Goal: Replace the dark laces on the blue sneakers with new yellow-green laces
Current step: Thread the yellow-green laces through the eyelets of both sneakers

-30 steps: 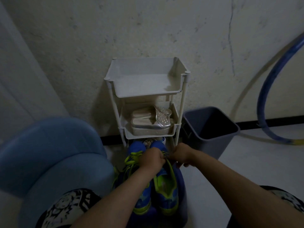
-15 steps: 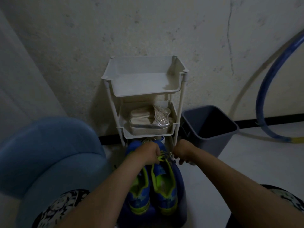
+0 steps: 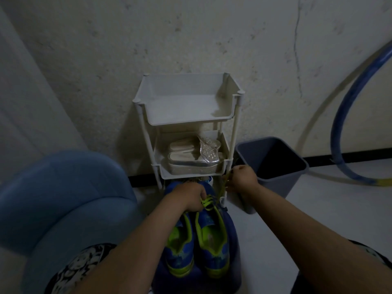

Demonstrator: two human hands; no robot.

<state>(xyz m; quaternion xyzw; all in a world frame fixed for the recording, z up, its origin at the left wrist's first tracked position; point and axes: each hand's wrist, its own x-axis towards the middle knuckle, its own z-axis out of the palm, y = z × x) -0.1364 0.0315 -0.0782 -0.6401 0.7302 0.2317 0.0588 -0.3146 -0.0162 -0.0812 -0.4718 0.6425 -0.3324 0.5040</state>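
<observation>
The two blue sneakers lie side by side on a dark blue pad (image 3: 233, 264) in front of the person, heels at 6 o'clock and toes at 12, so their long axis runs straight away from the body. The work is on the right sneaker (image 3: 213, 245). At the top of its throat the left grip (image 3: 187, 197) is clenched, fingers curled down over the crossed yellow-green lace (image 3: 221, 188) at the eyelets. From that spot a single strand rises taut toward 1 o'clock, and the right grip (image 3: 241, 180) pinches it near its free end. This grip is just in front of the leg of the white rack (image 3: 186, 122) and beside the grey bin (image 3: 273, 185). The strand's line from eyelets to fingers is what the next move depends on: the right grip is on the loose end and the left is on the shoe, so any further pull should probably go along that 1 o'clock line while the left pins the crossings. The lacing of the left sneaker (image 3: 180, 251) is hidden under the forearm. No dark lace can be made out on either shoe.
</observation>
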